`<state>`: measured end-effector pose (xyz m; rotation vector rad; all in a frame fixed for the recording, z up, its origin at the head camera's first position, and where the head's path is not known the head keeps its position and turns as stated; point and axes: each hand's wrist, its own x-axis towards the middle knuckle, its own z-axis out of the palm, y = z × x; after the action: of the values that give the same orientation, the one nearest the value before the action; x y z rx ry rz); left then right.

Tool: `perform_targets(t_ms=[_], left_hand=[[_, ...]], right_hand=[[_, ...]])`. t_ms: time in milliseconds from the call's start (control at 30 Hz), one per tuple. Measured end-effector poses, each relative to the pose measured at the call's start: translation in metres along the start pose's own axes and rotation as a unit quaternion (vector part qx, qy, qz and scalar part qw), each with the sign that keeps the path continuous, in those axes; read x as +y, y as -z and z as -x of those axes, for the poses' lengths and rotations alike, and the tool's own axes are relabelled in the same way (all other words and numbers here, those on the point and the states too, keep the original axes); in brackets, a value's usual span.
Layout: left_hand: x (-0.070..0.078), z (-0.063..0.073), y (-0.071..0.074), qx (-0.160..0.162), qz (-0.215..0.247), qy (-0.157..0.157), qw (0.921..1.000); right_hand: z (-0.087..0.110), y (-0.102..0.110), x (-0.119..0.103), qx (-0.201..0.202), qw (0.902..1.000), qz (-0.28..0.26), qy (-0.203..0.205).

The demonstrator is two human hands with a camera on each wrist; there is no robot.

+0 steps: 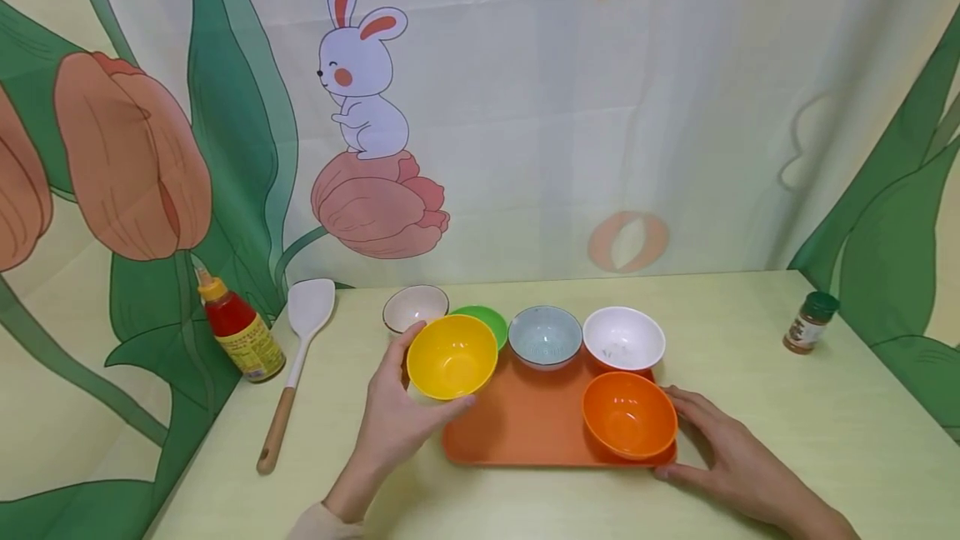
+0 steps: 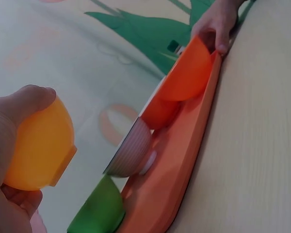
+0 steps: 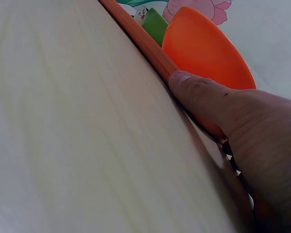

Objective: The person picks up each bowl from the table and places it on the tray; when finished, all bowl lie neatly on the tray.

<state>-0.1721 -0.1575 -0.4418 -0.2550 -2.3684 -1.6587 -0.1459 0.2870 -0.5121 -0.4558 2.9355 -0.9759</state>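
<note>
My left hand holds a yellow bowl by its sides, thumb low and fingers behind. The bowl is tilted, its inside facing the head camera, and in the left wrist view it hangs apart from the tray. At the front right corner of the orange tray, my right hand grips the edge, thumb against the rim. An orange bowl sits on that corner. Along the tray's back stand a white bowl, a grey-blue bowl and a green bowl, partly hidden by the yellow one.
A cream bowl stands on the table behind my left hand. To the left lie a white spatula with a wooden handle and a red sauce bottle. A small spice jar with a green lid is at the far right.
</note>
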Motion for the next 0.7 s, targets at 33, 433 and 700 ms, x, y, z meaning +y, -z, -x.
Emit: perform_targets(t_ms=[33, 433, 700], left_hand=[[0.001, 0.0, -0.004, -0.006, -0.002, -0.002, 1.0], [0.009, 0.001, -0.047, -0.06, 0.034, -0.016, 0.9975], [0.001, 0.005, -0.066, -0.081, 0.015, -0.007, 0.9965]], right_hand=[[0.0, 0.0, 0.0, 0.0, 1.0, 0.0, 0.0], [0.0, 0.001, 0.002, -0.002, 1.0, 0.004, -0.004], [0.0, 0.001, 0.0, -0.006, 1.0, 0.0, -0.003]])
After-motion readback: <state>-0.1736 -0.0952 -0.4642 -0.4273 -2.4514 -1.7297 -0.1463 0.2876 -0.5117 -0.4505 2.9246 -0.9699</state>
